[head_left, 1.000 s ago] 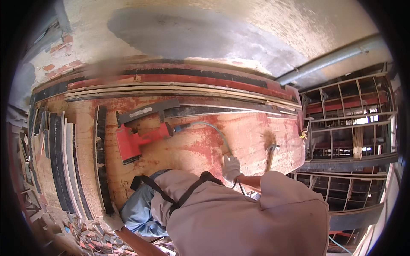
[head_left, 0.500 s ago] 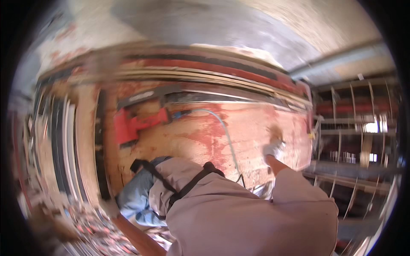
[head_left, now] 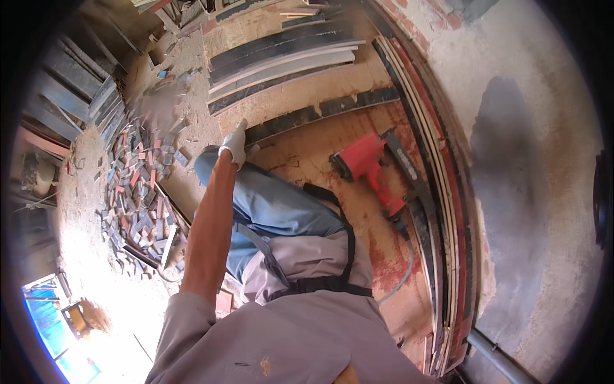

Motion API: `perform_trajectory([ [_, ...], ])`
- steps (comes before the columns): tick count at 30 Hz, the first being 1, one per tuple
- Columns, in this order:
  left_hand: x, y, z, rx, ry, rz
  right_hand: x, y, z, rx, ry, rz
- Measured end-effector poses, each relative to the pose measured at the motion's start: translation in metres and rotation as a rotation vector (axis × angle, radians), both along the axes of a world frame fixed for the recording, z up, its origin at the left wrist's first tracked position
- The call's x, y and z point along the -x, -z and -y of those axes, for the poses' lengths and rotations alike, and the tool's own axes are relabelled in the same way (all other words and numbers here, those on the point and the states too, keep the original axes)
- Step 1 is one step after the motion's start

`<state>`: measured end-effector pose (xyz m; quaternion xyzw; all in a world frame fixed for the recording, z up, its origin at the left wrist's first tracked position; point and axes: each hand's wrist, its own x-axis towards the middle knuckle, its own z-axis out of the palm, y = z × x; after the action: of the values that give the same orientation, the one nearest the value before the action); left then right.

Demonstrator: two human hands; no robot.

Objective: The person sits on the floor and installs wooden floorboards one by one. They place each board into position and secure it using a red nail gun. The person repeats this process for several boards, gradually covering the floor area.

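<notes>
A dark strip (head_left: 329,110) lay on the stained plywood panel (head_left: 300,160), near a red nail gun (head_left: 364,157) with a pale marking, perhaps lettering. Of the hands, the gloved left hand (head_left: 235,146), arm outstretched, gripped the strip's end; the right was out of view. Offcuts (head_left: 141,185) littered the floor (head_left: 77,217).

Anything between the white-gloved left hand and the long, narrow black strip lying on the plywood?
Nothing visible: the left hand is right at the near end of the black strip. The red nail gun with a dark magazine lies to the strip's side, not between them.
</notes>
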<state>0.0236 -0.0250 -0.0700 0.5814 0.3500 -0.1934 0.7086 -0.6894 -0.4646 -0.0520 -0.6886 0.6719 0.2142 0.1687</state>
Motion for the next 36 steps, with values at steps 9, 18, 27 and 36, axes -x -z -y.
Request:
perform_trajectory([
  [9, 0.003, 0.004, 0.027, -0.247, 0.012, 0.063, -0.356, -0.18, -0.023, -0.43, -0.268, 0.883],
  [18, 0.003, -0.019, 0.025, -0.371, 0.015, -0.052, -0.652, -0.123, -0.144, -0.389, -1.235, 0.921],
  [27, -0.006, -0.037, 0.028, -0.413, 0.043, -0.135, -0.71, -0.053, -0.162, 0.058, -1.69, 0.659],
  [36, -0.012, -0.028, 0.028, -0.51, 0.057, -0.12, -0.728, -0.068, -0.162, -0.1, -1.665, 0.494],
])
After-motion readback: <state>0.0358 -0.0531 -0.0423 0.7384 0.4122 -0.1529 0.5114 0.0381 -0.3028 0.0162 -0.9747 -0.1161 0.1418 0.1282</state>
